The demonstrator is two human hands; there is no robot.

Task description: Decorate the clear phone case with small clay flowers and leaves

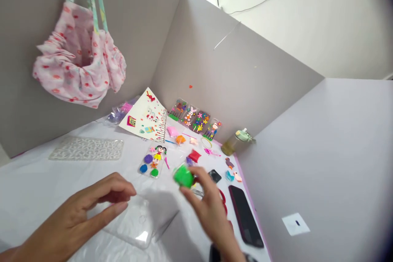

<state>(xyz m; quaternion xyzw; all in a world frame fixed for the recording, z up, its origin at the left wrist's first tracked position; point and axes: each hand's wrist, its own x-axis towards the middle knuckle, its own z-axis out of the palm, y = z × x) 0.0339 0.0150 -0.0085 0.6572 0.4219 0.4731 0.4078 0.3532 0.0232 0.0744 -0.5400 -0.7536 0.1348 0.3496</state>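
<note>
Between the thumb and fingers of my right hand point(208, 200) is a small packet of green modelling clay point(184, 177), held above the table. My left hand point(92, 208) is empty, its thumb and fingertips apart, over the left side of a clear phone case point(132, 223). Beyond the hands lies another clear case point(151, 163) decorated with a clay girl figure and blue, purple and green clay blobs. A red clay packet point(194, 155) sits behind the green one. Scissors point(223, 202) with red handles are partly hidden by my right hand.
A textured clear tray point(87, 149) lies at left. Decorated phone cases point(201, 120) lean at the back wall beside a drawn sheet point(145, 118). A bottle point(236, 141) and a black phone point(245, 217) stand or lie along the right edge. A cloth bag point(80, 61) hangs above.
</note>
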